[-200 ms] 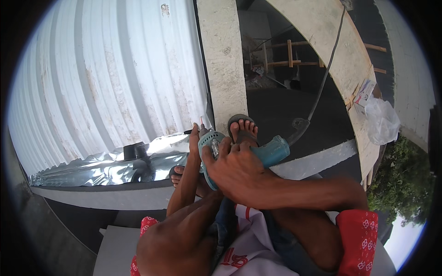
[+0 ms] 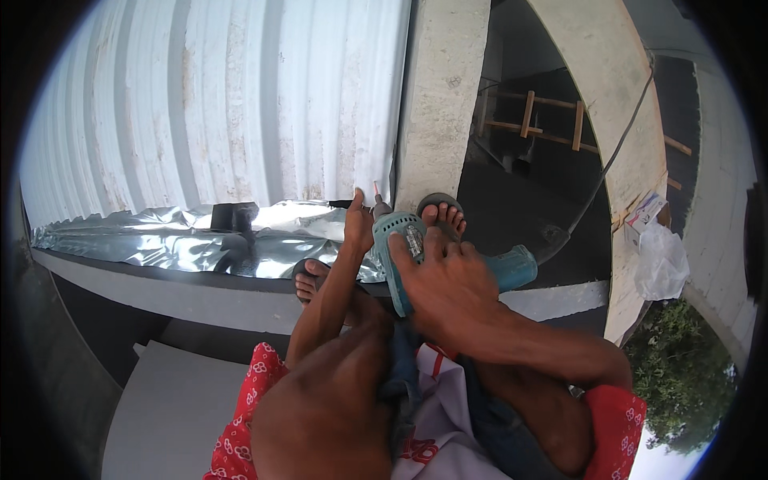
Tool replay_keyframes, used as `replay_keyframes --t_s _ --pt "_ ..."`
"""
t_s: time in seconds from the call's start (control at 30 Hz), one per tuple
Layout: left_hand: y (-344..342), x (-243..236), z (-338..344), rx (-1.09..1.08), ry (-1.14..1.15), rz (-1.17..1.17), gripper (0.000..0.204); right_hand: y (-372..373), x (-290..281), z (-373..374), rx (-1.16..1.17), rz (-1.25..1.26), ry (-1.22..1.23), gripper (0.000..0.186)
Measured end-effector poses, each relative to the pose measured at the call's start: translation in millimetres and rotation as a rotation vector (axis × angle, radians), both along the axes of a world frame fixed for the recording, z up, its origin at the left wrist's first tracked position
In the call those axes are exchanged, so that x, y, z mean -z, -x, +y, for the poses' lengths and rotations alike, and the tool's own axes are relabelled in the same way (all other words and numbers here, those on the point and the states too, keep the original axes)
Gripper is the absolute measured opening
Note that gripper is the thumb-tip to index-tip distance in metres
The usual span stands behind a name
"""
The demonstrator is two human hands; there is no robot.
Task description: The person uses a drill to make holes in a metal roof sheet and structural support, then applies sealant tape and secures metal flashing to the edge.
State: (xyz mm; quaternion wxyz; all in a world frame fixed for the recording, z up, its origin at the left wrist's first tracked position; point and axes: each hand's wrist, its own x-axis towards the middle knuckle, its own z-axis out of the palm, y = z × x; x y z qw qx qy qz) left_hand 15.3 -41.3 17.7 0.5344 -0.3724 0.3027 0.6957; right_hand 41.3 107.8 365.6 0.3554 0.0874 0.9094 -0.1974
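Change since last frame: the whole view has swung, so sheet, drill and feet all sit higher and further right; the bit stays by the sheet's corner.
Metal sheet [image 2: 232,104]: ribbed, white, scuffed; fills the upper left.
Foil [image 2: 152,240]: silvery, crumpled, along the sheet's lower edge; a dark piece [image 2: 232,218] sits on it.
Left foot [image 2: 310,276]: sandalled, at the foil's edge, partly behind the left forearm.
Left hand [image 2: 360,230]: one digit raised to the sheet's lower edge, just beside the bit; cannot tell whether the other fingers grip anything.
Drill [image 2: 392,228]: teal, in front of the sheet's lower right corner; bit [image 2: 376,187] points up at that corner, contact unclear.
Right hand [image 2: 452,284]: clamped over the drill's body, handle jutting out to the right.
Concrete beam [image 2: 444,96]: right of the sheet; right foot [image 2: 445,216] at its near end, close behind the drill.
Cable [image 2: 622,144]: runs up from near the handle, across a dark opening.
Plastic bag [image 2: 662,264]: on the curved ledge [image 2: 624,88], against a small box [image 2: 642,214].
Tree [image 2: 680,360]: lower right.
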Motion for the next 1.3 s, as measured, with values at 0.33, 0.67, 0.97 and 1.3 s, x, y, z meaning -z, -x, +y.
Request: replay_keyframes --t_s 0.33,0.67,0.97,1.3 --pt "2 3 -3 -0.033 0.041 0.096 0.071 17 -11 -1 -0.01 0.078 -0.01 0.079" --pt "1 -19 6 0.018 0.208 0.202 0.063 24 -12 -9 -0.031 0.09 -0.07 0.083" --pt "-1 -23 14 0.047 0.248 0.221 0.059 27 -18 -6 -0.038 0.049 -0.132 0.092" --pt "-4 -13 4 0.047 0.19 0.256 0.082 36 -15 -4 0.009 0.008 -0.081 0.072"
